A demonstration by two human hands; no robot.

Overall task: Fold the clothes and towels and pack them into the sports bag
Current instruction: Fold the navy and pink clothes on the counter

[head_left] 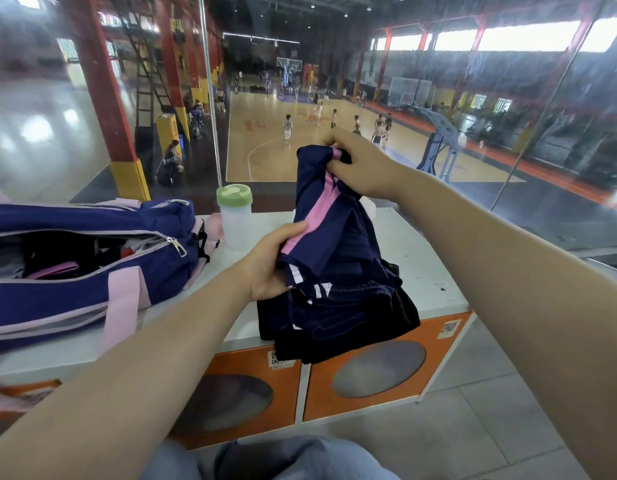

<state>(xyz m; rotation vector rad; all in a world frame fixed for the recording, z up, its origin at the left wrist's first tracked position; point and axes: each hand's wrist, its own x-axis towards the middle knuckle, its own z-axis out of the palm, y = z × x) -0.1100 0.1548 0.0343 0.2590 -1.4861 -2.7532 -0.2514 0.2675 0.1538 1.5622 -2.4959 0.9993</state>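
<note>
Courtside, a person lifts a navy garment (338,230) with a pink stripe above a white locker top (421,258), beside the sports bag (92,258).

From the head camera, the right hand (360,164) has its fingers clamped on the garment's upper edge, while the left hand (272,261) grips a lower fold, thumb pressed over the pink stripe. More dark clothes (341,323) lie heaped just right of the bag, under the raised piece. The bag lies unzipped, with items already inside; a green-lidded bottle (235,220) stands just beyond its right end. The fabric looks thin, light and limp, likely slippery, so it probably wants holding at seams or corners and flattening on the locker top before folding.
</note>
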